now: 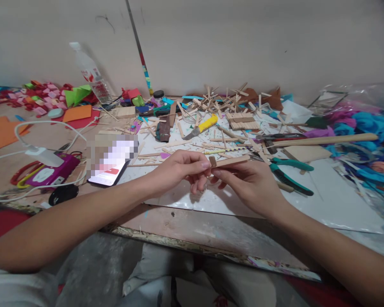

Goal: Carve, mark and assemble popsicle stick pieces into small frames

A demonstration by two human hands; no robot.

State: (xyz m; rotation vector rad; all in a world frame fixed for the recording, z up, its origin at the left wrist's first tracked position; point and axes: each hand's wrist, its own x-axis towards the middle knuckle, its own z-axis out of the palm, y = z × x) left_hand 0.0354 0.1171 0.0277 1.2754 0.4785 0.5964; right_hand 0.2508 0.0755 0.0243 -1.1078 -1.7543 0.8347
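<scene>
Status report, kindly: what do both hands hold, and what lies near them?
Left hand: fingertips at small brown piece. Right hand: holding wooden stick. Green-handled pliers close beside right hand.

Soft, rather dim indoor light greys the wall (217, 47), with a faint shadow beside the bottle (90, 71) and a darker one below the right hand (259, 183). Glare spots the white sheet (342, 204); the phone screen (103, 177) glows, partly pixelated. Fine detail smears, edges stretch, and the top right corner darkens
</scene>
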